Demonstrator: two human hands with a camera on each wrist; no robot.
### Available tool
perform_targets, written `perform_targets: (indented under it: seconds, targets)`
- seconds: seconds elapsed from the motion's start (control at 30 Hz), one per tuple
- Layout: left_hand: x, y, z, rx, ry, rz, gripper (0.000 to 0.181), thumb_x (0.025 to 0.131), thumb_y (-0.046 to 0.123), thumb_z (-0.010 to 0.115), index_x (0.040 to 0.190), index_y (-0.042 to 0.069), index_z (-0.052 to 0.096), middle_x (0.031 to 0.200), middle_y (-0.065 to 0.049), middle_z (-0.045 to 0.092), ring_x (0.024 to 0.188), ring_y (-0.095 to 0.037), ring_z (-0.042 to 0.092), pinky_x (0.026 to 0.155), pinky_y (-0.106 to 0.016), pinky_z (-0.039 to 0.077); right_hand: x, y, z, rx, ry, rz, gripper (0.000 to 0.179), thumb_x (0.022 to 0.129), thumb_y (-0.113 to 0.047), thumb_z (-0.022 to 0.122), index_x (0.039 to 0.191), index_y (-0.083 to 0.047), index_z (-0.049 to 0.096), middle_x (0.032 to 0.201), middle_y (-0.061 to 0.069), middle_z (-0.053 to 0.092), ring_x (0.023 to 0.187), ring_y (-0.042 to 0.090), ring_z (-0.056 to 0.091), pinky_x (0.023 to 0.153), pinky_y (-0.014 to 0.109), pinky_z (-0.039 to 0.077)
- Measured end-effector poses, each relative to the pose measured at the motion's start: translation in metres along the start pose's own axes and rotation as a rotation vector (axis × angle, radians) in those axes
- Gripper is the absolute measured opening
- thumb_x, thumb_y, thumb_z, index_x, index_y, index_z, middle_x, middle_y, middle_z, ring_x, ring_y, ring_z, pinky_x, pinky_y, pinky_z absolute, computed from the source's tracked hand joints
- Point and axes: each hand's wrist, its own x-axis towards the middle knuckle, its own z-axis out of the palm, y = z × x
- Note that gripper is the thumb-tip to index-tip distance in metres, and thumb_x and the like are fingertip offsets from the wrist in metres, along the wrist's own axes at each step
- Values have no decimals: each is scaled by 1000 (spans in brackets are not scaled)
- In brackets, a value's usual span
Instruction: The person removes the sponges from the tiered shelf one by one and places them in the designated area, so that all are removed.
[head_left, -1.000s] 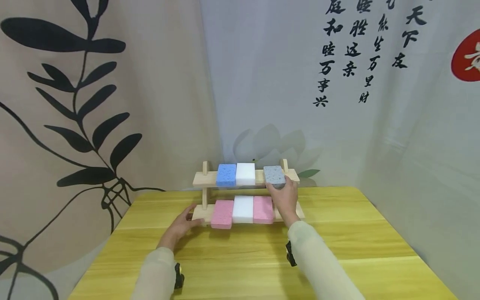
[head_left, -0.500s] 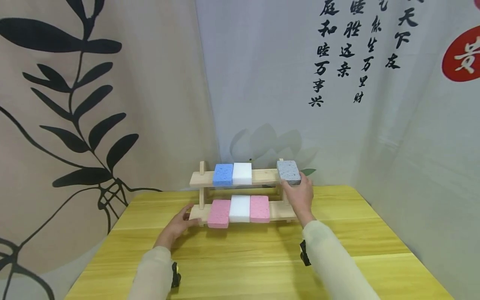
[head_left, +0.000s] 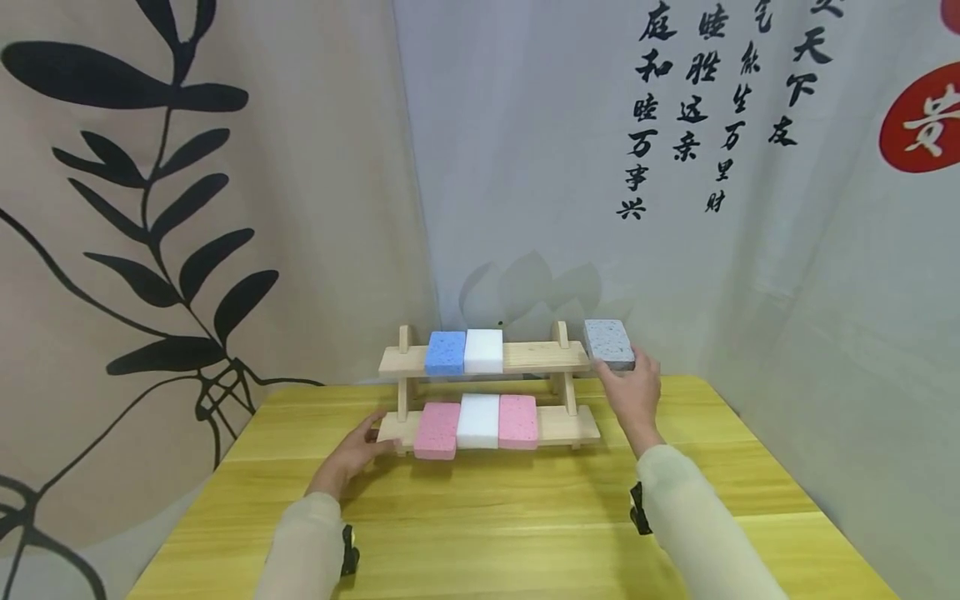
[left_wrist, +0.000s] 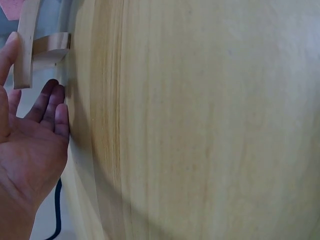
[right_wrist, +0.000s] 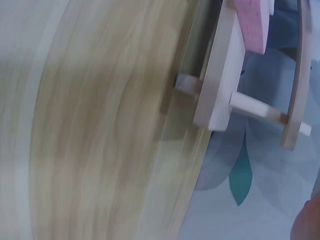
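Note:
My right hand [head_left: 634,398] holds a speckled grey sponge [head_left: 608,342] by its near end, just beyond the right end of a two-tier wooden rack [head_left: 551,357]. The left hand [head_left: 351,457] spans the left end of the lower shelf, thumb at the front and fingers behind. On the upper tier sit a blue sponge [head_left: 446,353] and a white sponge [head_left: 483,351], side by side. The lower tier carries a pink sponge [head_left: 437,431], a white sponge [head_left: 478,421] and another pink sponge [head_left: 517,422]. In the right wrist view, only a fingertip shows; the grey sponge is out of frame.
The rack stands near the back of a yellow wood-grain table [head_left: 480,517]. Behind it hangs a pale curtain [head_left: 337,208] printed with leaves and characters. A dark cord [left_wrist: 58,210] hangs beside the left wrist.
The right hand has carried the grey sponge rightward, from over the upper tier to past the rack's right end. My left hand has stayed at the lower shelf's left end.

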Motion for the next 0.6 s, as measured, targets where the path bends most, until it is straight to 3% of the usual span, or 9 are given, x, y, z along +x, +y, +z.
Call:
perform_targets:
  seconds: [0.6]
  targets:
    - [-1,-2,-1,-5,10,7,86,92,33,72,158,12,22,146,-31,40,129,-49,44,101,-65,36,0,50,-20,-36,-32,42,82,92,-42,68,150,5,34,141,27,36,124,42,41,105,56,34]
